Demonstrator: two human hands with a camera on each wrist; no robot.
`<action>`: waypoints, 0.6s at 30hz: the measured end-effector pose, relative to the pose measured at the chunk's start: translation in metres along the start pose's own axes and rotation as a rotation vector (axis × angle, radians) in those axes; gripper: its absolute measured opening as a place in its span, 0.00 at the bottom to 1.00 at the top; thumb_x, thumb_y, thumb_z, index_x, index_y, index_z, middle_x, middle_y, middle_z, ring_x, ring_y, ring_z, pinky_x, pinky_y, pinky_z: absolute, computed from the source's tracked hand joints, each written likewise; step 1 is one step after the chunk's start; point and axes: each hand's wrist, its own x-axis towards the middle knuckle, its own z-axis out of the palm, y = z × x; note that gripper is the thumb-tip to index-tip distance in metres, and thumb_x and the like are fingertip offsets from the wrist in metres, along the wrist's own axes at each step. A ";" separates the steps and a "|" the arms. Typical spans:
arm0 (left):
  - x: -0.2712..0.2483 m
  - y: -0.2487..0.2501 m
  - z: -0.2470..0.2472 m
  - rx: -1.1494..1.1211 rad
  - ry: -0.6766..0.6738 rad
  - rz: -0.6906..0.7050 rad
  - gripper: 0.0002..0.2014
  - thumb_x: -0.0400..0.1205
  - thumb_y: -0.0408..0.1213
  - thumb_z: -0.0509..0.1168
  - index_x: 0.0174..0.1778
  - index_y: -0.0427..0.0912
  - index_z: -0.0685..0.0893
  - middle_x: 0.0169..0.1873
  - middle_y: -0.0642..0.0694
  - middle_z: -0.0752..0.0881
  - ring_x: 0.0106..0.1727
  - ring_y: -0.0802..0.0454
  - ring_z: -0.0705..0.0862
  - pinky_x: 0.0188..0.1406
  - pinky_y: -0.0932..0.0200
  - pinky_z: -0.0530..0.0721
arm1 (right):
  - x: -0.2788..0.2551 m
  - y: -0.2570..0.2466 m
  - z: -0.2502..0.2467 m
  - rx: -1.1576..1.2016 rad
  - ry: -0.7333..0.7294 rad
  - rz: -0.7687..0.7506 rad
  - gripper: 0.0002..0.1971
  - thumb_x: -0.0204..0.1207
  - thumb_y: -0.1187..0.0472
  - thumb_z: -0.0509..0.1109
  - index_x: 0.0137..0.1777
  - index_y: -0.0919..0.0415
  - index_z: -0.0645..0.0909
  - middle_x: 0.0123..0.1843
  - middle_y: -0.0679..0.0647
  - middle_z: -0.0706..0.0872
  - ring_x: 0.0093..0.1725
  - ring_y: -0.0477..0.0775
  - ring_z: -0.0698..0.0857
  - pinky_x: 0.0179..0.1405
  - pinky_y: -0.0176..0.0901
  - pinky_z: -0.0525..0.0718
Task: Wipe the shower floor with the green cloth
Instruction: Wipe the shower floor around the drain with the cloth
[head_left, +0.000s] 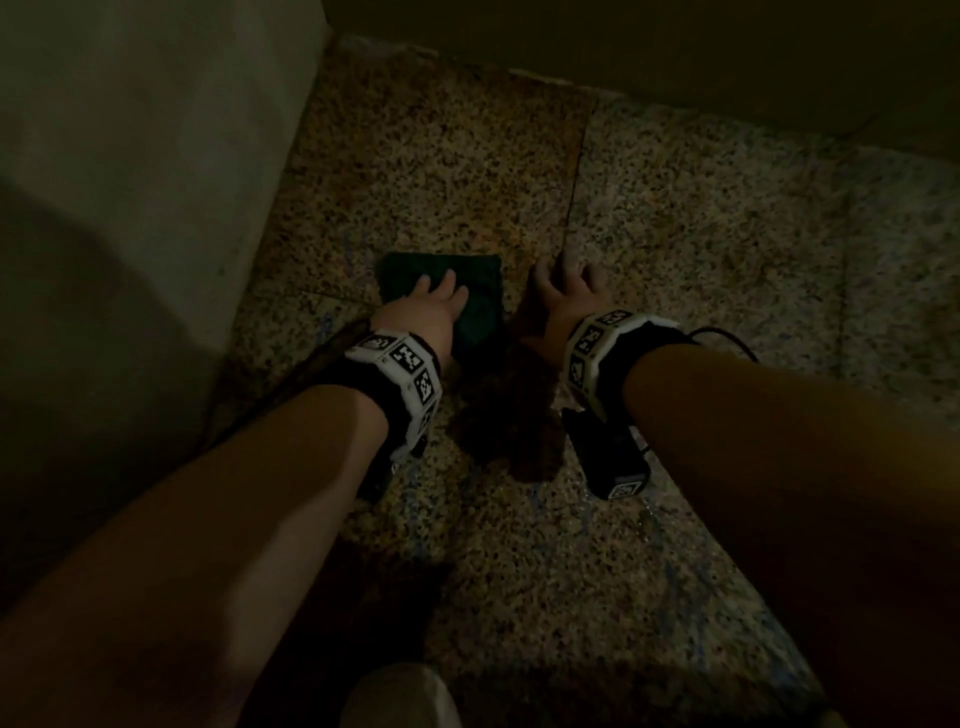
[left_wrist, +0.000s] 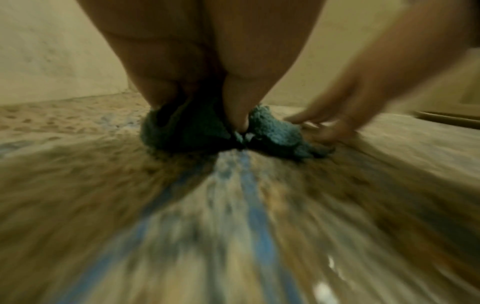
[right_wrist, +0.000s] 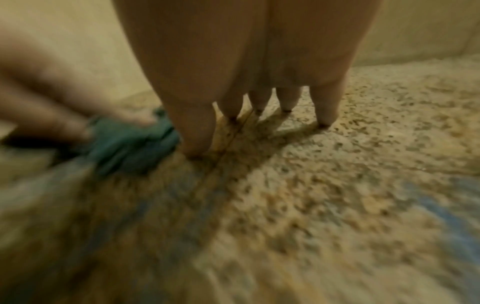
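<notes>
The green cloth (head_left: 480, 280) lies on the speckled stone shower floor (head_left: 701, 234) near the left wall. My left hand (head_left: 434, 299) is on top of it. In the left wrist view its thumb and fingers (left_wrist: 240, 115) dig into the cloth (left_wrist: 275, 131), which bunches up between them. My right hand (head_left: 566, 280) is just right of the cloth, its spread fingertips (right_wrist: 324, 115) propped on the bare floor beside a tile joint. The right wrist view shows the cloth (right_wrist: 130, 144) under my left hand (right_wrist: 103, 119). The wrist views are blurred.
A pale wall (head_left: 130, 156) rises close on the left and another wall runs along the back. Faint blue streaks (left_wrist: 249, 185) mark the floor in front of the cloth. Open floor stretches to the right. A pale shape (head_left: 400, 696) sits at the bottom edge.
</notes>
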 end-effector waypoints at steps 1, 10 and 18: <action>0.008 -0.002 -0.007 -0.001 0.003 -0.009 0.46 0.79 0.18 0.62 0.83 0.45 0.39 0.81 0.45 0.33 0.82 0.40 0.38 0.77 0.40 0.58 | 0.002 0.001 0.003 0.003 -0.003 0.003 0.46 0.79 0.41 0.64 0.82 0.42 0.32 0.82 0.51 0.26 0.82 0.66 0.34 0.79 0.70 0.54; 0.019 -0.001 -0.045 0.035 0.160 -0.106 0.35 0.84 0.29 0.59 0.83 0.40 0.46 0.83 0.39 0.43 0.82 0.36 0.49 0.77 0.39 0.60 | 0.003 0.012 0.005 -0.007 -0.018 -0.043 0.44 0.79 0.39 0.62 0.81 0.39 0.32 0.83 0.48 0.27 0.82 0.62 0.33 0.79 0.70 0.54; -0.002 -0.004 0.002 -0.026 0.006 -0.089 0.45 0.80 0.18 0.60 0.83 0.44 0.38 0.82 0.45 0.34 0.83 0.40 0.39 0.78 0.39 0.59 | -0.012 -0.024 -0.009 -0.006 0.005 -0.003 0.41 0.83 0.47 0.60 0.83 0.48 0.34 0.84 0.53 0.30 0.83 0.65 0.36 0.78 0.71 0.53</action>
